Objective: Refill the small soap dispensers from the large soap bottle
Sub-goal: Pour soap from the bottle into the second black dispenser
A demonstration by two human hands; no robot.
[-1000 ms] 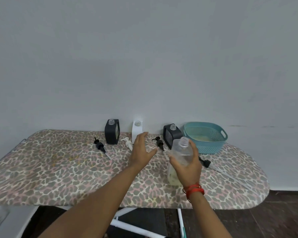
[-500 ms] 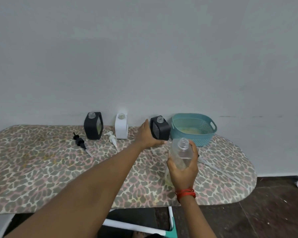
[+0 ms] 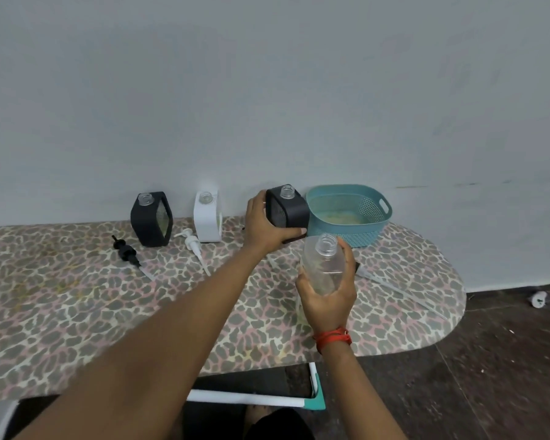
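My right hand (image 3: 327, 300) grips the large clear soap bottle (image 3: 324, 265), uncapped and lifted above the board, with a little pale liquid low inside. My left hand (image 3: 264, 228) is wrapped around a black square dispenser (image 3: 288, 209) with an open neck, tilted and raised beside the basket. A second black dispenser (image 3: 151, 219) and a white dispenser (image 3: 207, 217) stand open-necked by the wall. A black pump head (image 3: 126, 250) and a white pump head (image 3: 192, 246) lie in front of them.
All of this rests on a leopard-print ironing board (image 3: 77, 300) against a grey wall. A teal perforated basket (image 3: 350, 214) stands at the back right. Another pump with a long tube (image 3: 391, 285) lies right of my right hand. The board's rounded end drops to dark floor.
My left hand has reached from mid-board to the right black dispenser, closed on it and tilted it up. My right hand has raised the clear bottle a little.
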